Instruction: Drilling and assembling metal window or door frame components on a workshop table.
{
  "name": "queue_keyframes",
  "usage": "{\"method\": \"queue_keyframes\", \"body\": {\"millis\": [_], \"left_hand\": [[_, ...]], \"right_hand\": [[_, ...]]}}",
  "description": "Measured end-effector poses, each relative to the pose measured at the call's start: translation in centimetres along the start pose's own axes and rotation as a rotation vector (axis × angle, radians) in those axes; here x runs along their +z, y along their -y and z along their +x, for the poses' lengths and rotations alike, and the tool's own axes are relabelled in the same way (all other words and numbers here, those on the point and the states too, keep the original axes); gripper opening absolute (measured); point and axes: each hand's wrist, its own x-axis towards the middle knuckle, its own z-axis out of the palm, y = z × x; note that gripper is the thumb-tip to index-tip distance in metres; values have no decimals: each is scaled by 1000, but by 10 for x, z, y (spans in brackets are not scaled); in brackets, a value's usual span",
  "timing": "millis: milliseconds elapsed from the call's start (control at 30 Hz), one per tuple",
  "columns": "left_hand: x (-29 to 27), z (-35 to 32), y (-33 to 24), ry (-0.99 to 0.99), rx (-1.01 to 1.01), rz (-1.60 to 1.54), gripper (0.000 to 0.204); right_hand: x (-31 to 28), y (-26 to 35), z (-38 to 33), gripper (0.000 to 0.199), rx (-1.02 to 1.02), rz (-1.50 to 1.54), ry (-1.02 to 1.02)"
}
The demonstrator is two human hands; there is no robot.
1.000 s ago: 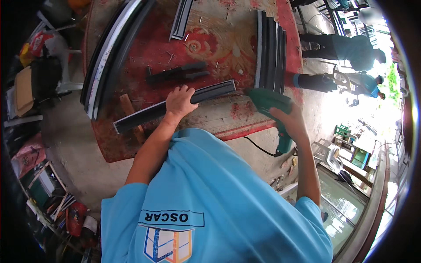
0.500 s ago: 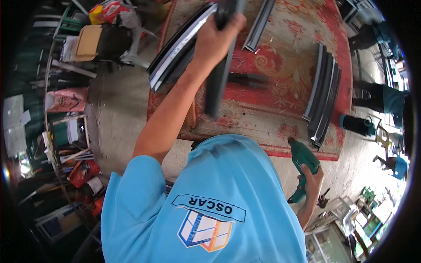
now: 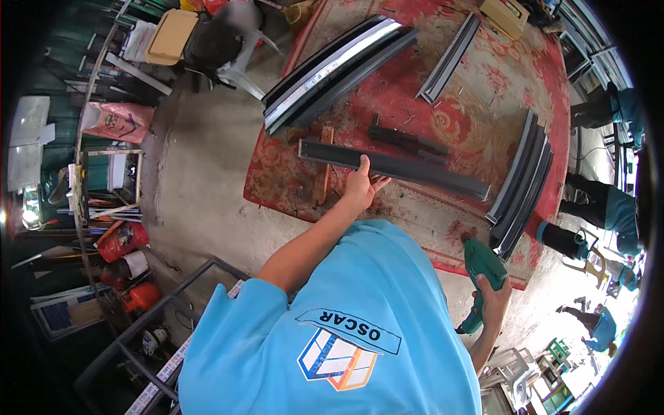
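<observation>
My left hand (image 3: 363,185) is closed round a dark metal profile bar (image 3: 415,175), thumb on top and fingers under its near edge. The bar lies crosswise above the near part of the table, one end over a small wooden strip (image 3: 323,166). Off to the right, my right hand (image 3: 493,299) grips a green power drill (image 3: 482,266) by its handle, its nose at the table's near edge. Just beyond the bar rests a dark, narrow tool (image 3: 411,144) whose kind I cannot make out.
A red patterned carpet covers the table (image 3: 277,176). Stacked dark profiles (image 3: 332,72) lie at far left, more profiles (image 3: 522,183) at right, and a single one (image 3: 449,59) at the back. A cardboard box (image 3: 505,17) stands at the far edge. Left behind me is a dark metal frame (image 3: 159,332).
The bar in my left hand has come down from the far side toward me and turned from lengthwise to crosswise. My right hand keeps the drill in nearly the same place.
</observation>
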Motion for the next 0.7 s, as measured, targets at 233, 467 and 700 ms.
{"method": "queue_keyframes", "body": {"millis": [233,467,700], "left_hand": [[-19,19,-9,64,-107,218,80],[-7,1,-39,219,-503,809,113],[62,-17,-16,598,1024,1757,61]], "right_hand": [[11,25,10,48,43,24,33],[6,42,23,50,38,12,82],[-16,39,63,71,-59,-197,84]]}}
